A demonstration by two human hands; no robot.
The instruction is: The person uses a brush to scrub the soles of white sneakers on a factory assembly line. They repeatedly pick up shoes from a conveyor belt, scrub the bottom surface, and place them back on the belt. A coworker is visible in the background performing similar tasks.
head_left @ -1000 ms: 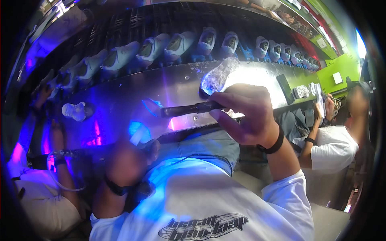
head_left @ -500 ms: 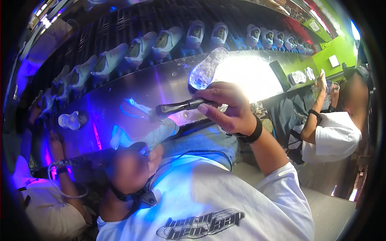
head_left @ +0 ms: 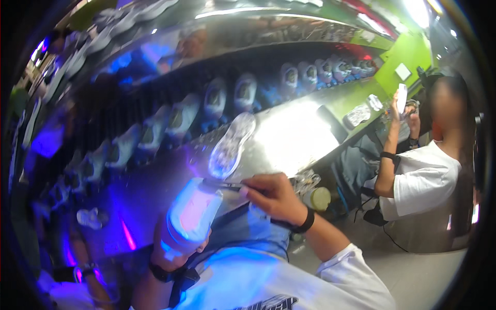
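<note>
My left hand (head_left: 173,250) grips a white shoe (head_left: 192,216) that glows pale blue and pink under the violet light, held up in front of my chest. My right hand (head_left: 273,195) pinches a thin dark tool (head_left: 223,183), a brush or pen, with its tip at the shoe's upper end. A translucent shoe sole (head_left: 231,144) lies on the shiny metal bench (head_left: 289,139) just beyond the tool. A black band sits on each wrist.
A long row of white shoes (head_left: 214,101) runs along a conveyor behind the bench. To the right a person in a white shirt (head_left: 423,181) holds a sole up. A small round container (head_left: 316,198) stands under my right wrist. Another person's arm (head_left: 85,268) is at the lower left.
The view has tilted upward and to the left. My left hand has raised the white shoe into plain sight, and my right hand has brought the tool down to it.
</note>
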